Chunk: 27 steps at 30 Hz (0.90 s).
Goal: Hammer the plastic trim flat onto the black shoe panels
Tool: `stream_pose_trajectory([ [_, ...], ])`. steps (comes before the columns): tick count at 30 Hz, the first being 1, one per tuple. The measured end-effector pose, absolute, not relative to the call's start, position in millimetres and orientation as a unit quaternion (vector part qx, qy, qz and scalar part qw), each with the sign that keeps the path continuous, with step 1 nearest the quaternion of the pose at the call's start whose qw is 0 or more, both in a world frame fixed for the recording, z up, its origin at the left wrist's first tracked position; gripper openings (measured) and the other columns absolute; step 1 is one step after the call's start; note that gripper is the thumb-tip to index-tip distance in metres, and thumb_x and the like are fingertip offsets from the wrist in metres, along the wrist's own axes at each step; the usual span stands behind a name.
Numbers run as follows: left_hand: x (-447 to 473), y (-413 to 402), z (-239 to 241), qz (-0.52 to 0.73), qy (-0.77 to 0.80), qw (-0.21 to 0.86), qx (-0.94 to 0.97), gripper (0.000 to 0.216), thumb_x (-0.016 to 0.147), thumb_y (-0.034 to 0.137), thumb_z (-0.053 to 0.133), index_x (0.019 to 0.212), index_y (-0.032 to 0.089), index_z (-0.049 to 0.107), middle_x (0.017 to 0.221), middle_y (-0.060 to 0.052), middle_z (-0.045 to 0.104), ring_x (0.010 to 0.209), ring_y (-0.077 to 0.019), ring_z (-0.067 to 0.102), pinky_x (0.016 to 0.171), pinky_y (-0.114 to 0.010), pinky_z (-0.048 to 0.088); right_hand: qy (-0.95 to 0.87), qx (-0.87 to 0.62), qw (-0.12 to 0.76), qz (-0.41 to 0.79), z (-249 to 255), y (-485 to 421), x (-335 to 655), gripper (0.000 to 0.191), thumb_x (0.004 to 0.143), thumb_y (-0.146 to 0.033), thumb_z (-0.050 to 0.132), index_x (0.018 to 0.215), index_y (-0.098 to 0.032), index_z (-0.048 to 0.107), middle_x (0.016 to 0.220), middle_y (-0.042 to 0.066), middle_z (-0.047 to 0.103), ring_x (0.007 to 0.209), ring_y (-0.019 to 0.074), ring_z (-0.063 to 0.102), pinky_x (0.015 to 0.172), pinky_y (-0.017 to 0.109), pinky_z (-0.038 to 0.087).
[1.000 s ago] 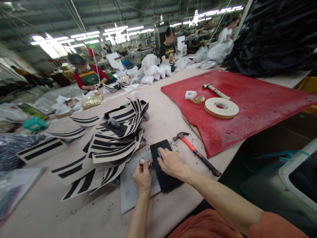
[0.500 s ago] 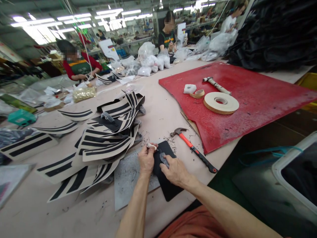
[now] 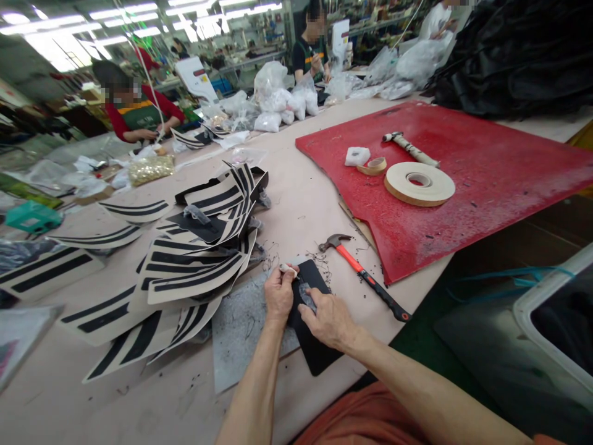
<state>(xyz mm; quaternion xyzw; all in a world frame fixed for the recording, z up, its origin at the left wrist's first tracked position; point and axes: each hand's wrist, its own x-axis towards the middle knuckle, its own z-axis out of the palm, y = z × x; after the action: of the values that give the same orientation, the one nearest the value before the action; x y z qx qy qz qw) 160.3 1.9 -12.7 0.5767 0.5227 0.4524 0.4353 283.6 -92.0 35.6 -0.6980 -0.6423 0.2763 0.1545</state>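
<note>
**While both hands sit on one black panel, the striped heap waits beside it**

As far as I can make out, the left hand (image 3: 279, 292) has its grip pressed together on a small white thing (image 3: 289, 269), thumb and fingertips pinching it right at the top left corner of the black panel (image 3: 319, 358). The right hand (image 3: 327, 318) rests on the middle of that panel with its fingertips on a greyish scrap (image 3: 306, 295). Honestly I can't tell if it's pinching the scrap or just holding it down.

The panel lies partly on a grey sheet (image 3: 236, 334) at the near edge of the table (image 3: 301, 204). Dark threads and crumbs (image 3: 324, 267) are scattered round its top end, so I'd say some work on this piece is already done. How much is left, no idea. Only this one panel is under the hands. The big heap of striped pieces (image 3: 199, 266) lies just left of it, and I can't tell which of those are finished.

An orange-handled hammer (image 3: 365, 276) lies just right of the panel, untouched. A tape roll (image 3: 419, 183) sits further off on the red mat (image 3: 486, 179).

Containers:
- Clear plastic bags (image 3: 278, 99) at the far end of the table, stuffed with something whitish.
- One clear bag of gold-coloured bits (image 3: 151, 169) near a co-worker.
- A white tub (image 3: 556, 309) off the right edge, dark inside, contents not visible.
</note>
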Motion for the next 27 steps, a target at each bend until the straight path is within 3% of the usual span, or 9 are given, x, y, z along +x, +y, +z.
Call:
stream_pose_trajectory([
  [12, 158.9, 1.1, -13.5, 0.442, 0.521, 0.414, 0.602, 0.024, 0.091, 0.038, 0.056, 0.096, 0.019, 0.070, 0.095, -0.007, 0.076, 0.087, -0.0207, 0.071, 0.083, -0.034, 0.054, -0.639, -0.697, 0.165, 0.279, 30.6, -92.9, 281.8, 0.045, 0.097, -0.043, 0.047, 0.128, -0.013, 0.056, 0.109, 0.016, 0.073, 0.099, 0.0270, 0.070, 0.086, 0.034, 0.048],
  [16, 160.9, 0.6, -8.6, 0.421, 0.518, 0.373, 0.644, 0.022, 0.092, 0.034, 0.053, 0.093, 0.021, 0.069, 0.092, -0.006, 0.076, 0.086, -0.0209, 0.070, 0.082, -0.034, 0.053, -0.652, -0.662, 0.227, 0.291, 37.5, -95.2, 292.5, 0.050, 0.097, -0.047, 0.048, 0.132, -0.013, 0.055, 0.115, 0.015, 0.070, 0.103, 0.0248, 0.067, 0.090, 0.033, 0.048],
  [19, 163.4, -2.0, -4.8, 0.414, 0.518, 0.350, 0.662, 0.021, 0.091, 0.035, 0.053, 0.091, 0.022, 0.069, 0.088, -0.005, 0.075, 0.083, -0.0207, 0.069, 0.079, -0.033, 0.053, -0.661, -0.665, 0.271, 0.221, 43.3, -95.7, 320.1, 0.044, 0.099, -0.043, 0.045, 0.131, -0.015, 0.054, 0.120, 0.013, 0.065, 0.109, 0.0234, 0.061, 0.095, 0.034, 0.046],
  [23, 165.7, -4.1, -5.5, 0.413, 0.522, 0.316, 0.676, 0.020, 0.090, 0.036, 0.055, 0.090, 0.022, 0.070, 0.086, -0.005, 0.076, 0.081, -0.0209, 0.069, 0.077, -0.032, 0.052, -0.627, -0.762, 0.143, 0.076, 36.9, -97.8, 369.0, 0.037, 0.094, -0.031, 0.051, 0.124, -0.010, 0.055, 0.117, 0.020, 0.059, 0.109, 0.0324, 0.055, 0.093, 0.043, 0.044],
  [25, 165.8, -2.9, -6.7, 0.414, 0.511, 0.314, 0.685, 0.019, 0.089, 0.035, 0.055, 0.091, 0.022, 0.070, 0.089, -0.005, 0.076, 0.083, -0.0214, 0.070, 0.079, -0.032, 0.052, -0.594, -0.793, 0.098, 0.099, 29.1, -99.3, 387.3, 0.030, 0.090, -0.023, 0.052, 0.116, -0.007, 0.057, 0.113, 0.024, 0.059, 0.105, 0.0330, 0.056, 0.089, 0.043, 0.044],
  [27, 165.2, -0.8, -7.0, 0.408, 0.497, 0.318, 0.697, 0.019, 0.089, 0.033, 0.055, 0.093, 0.022, 0.070, 0.090, -0.005, 0.076, 0.084, -0.0213, 0.070, 0.079, -0.032, 0.053, -0.548, -0.804, 0.130, 0.193, 23.7, -98.9, 397.8, 0.021, 0.087, -0.018, 0.051, 0.105, -0.008, 0.058, 0.107, 0.023, 0.060, 0.099, 0.0297, 0.058, 0.085, 0.041, 0.045],
])
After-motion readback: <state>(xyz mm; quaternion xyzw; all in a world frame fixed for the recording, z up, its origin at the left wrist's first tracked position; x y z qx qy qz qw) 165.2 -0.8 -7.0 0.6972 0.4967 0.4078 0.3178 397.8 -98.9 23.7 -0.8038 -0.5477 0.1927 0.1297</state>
